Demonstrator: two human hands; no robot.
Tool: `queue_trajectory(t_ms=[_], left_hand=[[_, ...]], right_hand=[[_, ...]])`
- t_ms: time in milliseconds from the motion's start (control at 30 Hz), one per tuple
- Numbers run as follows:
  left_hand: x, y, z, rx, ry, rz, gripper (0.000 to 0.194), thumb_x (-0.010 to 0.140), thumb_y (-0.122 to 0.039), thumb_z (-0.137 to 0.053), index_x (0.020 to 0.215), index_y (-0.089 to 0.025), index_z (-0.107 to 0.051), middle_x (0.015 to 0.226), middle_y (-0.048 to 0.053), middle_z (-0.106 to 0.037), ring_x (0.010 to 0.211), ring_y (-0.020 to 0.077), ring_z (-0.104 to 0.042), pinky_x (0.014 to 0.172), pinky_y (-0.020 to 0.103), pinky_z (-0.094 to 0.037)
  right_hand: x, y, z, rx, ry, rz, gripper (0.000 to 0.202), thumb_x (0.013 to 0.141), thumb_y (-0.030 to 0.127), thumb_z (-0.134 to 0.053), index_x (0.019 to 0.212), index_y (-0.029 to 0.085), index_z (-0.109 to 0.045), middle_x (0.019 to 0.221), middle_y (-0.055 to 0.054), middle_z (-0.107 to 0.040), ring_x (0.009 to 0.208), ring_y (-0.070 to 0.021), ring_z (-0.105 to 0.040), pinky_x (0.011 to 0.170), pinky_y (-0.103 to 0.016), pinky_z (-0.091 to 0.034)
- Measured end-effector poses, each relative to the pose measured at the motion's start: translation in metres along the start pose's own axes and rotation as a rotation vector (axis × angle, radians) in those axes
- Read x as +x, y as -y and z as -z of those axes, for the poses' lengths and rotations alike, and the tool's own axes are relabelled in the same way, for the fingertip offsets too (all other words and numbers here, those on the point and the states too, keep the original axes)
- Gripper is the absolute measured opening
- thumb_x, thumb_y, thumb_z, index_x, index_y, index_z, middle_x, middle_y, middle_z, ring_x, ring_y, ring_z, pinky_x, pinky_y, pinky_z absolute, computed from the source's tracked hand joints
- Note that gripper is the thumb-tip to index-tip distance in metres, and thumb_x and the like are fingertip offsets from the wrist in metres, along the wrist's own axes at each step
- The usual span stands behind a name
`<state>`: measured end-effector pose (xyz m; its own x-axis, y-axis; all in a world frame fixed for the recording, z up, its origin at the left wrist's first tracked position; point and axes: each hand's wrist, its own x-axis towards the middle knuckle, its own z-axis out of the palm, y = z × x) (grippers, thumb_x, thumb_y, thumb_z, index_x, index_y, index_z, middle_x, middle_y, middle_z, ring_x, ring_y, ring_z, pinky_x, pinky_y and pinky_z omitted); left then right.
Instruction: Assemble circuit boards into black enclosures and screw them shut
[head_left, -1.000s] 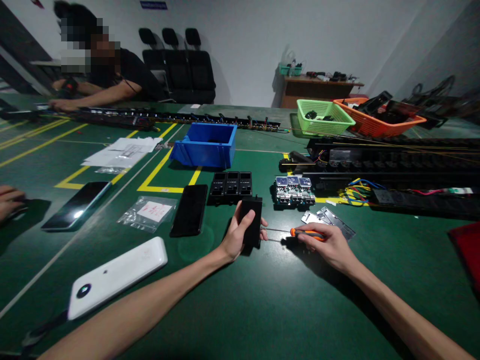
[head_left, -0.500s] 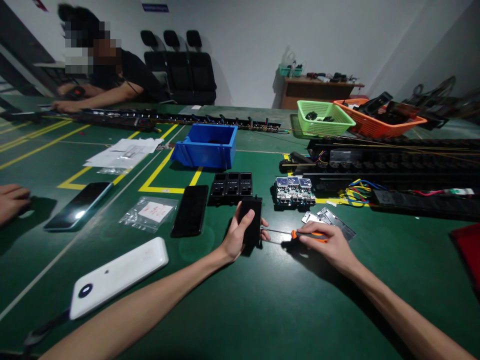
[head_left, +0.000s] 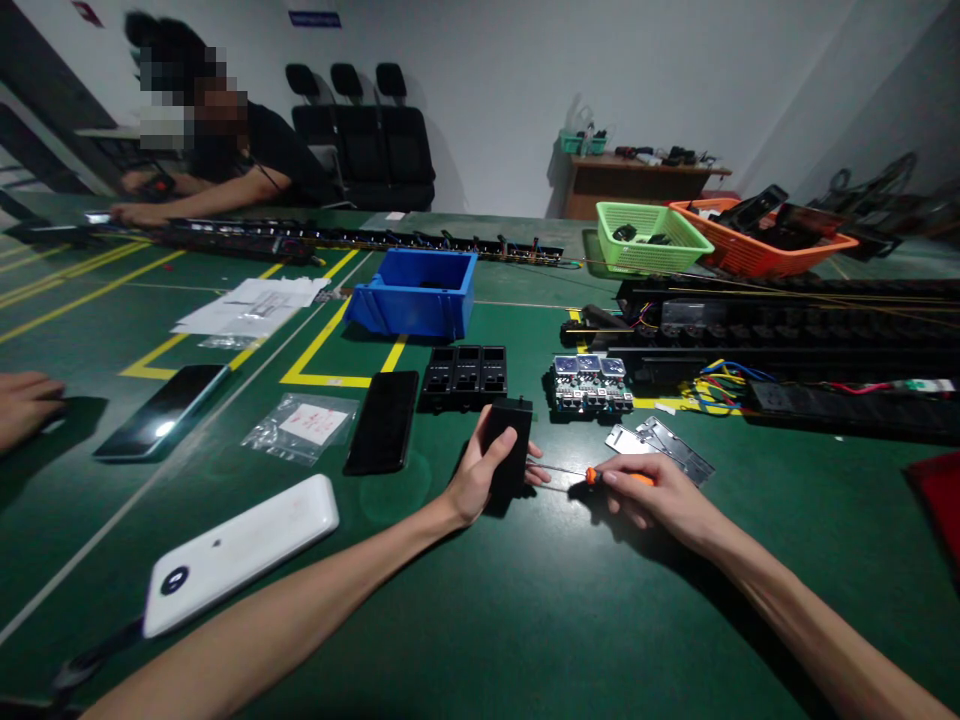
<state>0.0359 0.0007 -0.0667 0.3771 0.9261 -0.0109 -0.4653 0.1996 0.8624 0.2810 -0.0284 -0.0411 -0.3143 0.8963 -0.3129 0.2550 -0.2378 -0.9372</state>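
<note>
My left hand [head_left: 474,475] is closed around a black rectangular box [head_left: 514,440], thumb across its face, holding it just over the green table. In my right hand [head_left: 656,492] is a screwdriver [head_left: 622,478] with an orange and black handle. Its thin shaft points left at the box's right side, by my left fingertips; whether the tip touches a screw cannot be made out. Behind the box stands a black three-section housing [head_left: 463,374]. A circuit board module [head_left: 591,385] with three clear-topped parts sits to its right, and flat grey plates [head_left: 671,447] lie nearer my right hand.
Left of my hands are a black phone [head_left: 382,422], a plastic bag [head_left: 300,428], a white device [head_left: 241,555] and another phone [head_left: 163,412]. A blue bin [head_left: 412,295] stands behind. Long black assemblies [head_left: 787,325] fill the right. A co-worker [head_left: 247,160] leans over the far left; another person's hand [head_left: 28,408] rests nearer.
The black box has tilted slightly and shifted a little right and down in my left hand. My right hand has rolled around the screwdriver handle, covering more of it.
</note>
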Motion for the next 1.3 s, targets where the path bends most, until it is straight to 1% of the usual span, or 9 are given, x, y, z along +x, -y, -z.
queue_trajectory(t_ms=[133, 233, 400, 533, 700, 833, 1033, 1167, 1300], left_hand=[[0.001, 0.000, 0.000, -0.016, -0.014, 0.006, 0.038, 0.090, -0.047, -0.054, 0.110, -0.022, -0.034, 0.087, 0.006, -0.070, 0.070, 0.0260, -0.074, 0.063, 0.038, -0.060], [0.001, 0.000, -0.001, -0.013, -0.021, 0.011, 0.037, 0.090, -0.047, -0.054, 0.110, -0.022, -0.035, 0.087, 0.006, -0.070, 0.070, 0.0261, -0.075, 0.062, 0.037, -0.060], [-0.001, -0.003, -0.003, -0.029, -0.052, 0.022, 0.040, 0.088, -0.048, -0.057, 0.110, -0.020, -0.038, 0.087, 0.007, -0.070, 0.069, 0.0263, -0.074, 0.061, 0.036, -0.059], [-0.001, -0.005, -0.005, -0.053, -0.068, 0.034, 0.043, 0.087, -0.051, -0.057, 0.109, -0.016, -0.042, 0.086, 0.009, -0.070, 0.068, 0.0263, -0.074, 0.060, 0.035, -0.059], [-0.001, -0.004, -0.005, -0.059, -0.061, 0.030, 0.043, 0.086, -0.051, -0.059, 0.108, -0.018, -0.042, 0.087, 0.008, -0.070, 0.069, 0.0259, -0.074, 0.061, 0.036, -0.059], [-0.002, -0.003, -0.002, -0.013, 0.007, 0.018, 0.037, 0.089, -0.047, -0.056, 0.110, -0.022, -0.037, 0.090, 0.006, -0.070, 0.072, 0.0251, -0.075, 0.065, 0.039, -0.060], [-0.002, -0.001, -0.001, 0.019, 0.038, 0.017, 0.035, 0.091, -0.046, -0.053, 0.110, -0.023, -0.034, 0.089, 0.004, -0.069, 0.071, 0.0242, -0.075, 0.065, 0.038, -0.060], [-0.001, -0.001, 0.000, 0.019, 0.026, 0.011, 0.036, 0.092, -0.046, -0.052, 0.113, -0.023, -0.034, 0.089, 0.004, -0.069, 0.071, 0.0240, -0.074, 0.065, 0.038, -0.059], [-0.001, -0.001, 0.000, 0.016, 0.013, 0.007, 0.035, 0.092, -0.046, -0.052, 0.112, -0.023, -0.035, 0.089, 0.004, -0.069, 0.070, 0.0239, -0.074, 0.064, 0.038, -0.059]], right_hand=[[0.004, -0.010, 0.000, -0.126, -0.063, 0.127, 0.031, 0.082, 0.042, -0.069, 0.096, 0.015, -0.066, 0.071, -0.001, -0.065, 0.048, -0.0078, -0.051, 0.044, -0.020, -0.040], [0.006, -0.015, -0.001, -0.263, -0.150, 0.313, 0.021, 0.081, 0.036, -0.071, 0.089, 0.017, -0.066, 0.086, -0.006, -0.069, 0.072, -0.0160, -0.064, 0.066, -0.028, -0.051], [0.005, -0.015, 0.000, -0.480, -0.204, 0.553, 0.011, 0.086, 0.027, -0.065, 0.089, 0.018, -0.070, 0.082, -0.007, -0.068, 0.076, -0.0189, -0.064, 0.070, -0.032, -0.049], [0.003, -0.010, 0.000, -0.231, -0.186, 0.346, 0.020, 0.081, 0.034, -0.071, 0.091, 0.018, -0.073, 0.084, -0.007, -0.069, 0.072, -0.0177, -0.064, 0.065, -0.030, -0.050], [0.002, -0.001, 0.000, 0.335, -0.034, -0.029, 0.040, 0.092, 0.046, -0.052, 0.105, 0.014, -0.071, 0.085, -0.011, -0.072, 0.060, -0.0154, -0.066, 0.050, -0.024, -0.049], [0.002, 0.000, -0.001, 0.363, 0.045, -0.120, 0.036, 0.089, 0.045, -0.058, 0.100, 0.012, -0.070, 0.093, -0.016, -0.075, 0.053, -0.0153, -0.068, 0.042, -0.022, -0.047], [0.001, -0.001, 0.000, 0.190, 0.041, -0.056, 0.033, 0.082, 0.038, -0.070, 0.103, 0.013, -0.072, 0.091, -0.011, -0.076, 0.049, -0.0076, -0.061, 0.045, -0.018, -0.046], [0.001, -0.002, -0.001, 0.039, -0.041, 0.022, 0.039, 0.077, 0.039, -0.075, 0.107, 0.015, -0.073, 0.082, -0.007, -0.075, 0.049, -0.0096, -0.060, 0.043, -0.021, -0.045], [0.001, -0.006, -0.001, -0.155, -0.105, 0.280, 0.026, 0.078, 0.034, -0.074, 0.099, 0.019, -0.076, 0.098, -0.010, -0.076, 0.082, -0.0215, -0.072, 0.072, -0.034, -0.058]])
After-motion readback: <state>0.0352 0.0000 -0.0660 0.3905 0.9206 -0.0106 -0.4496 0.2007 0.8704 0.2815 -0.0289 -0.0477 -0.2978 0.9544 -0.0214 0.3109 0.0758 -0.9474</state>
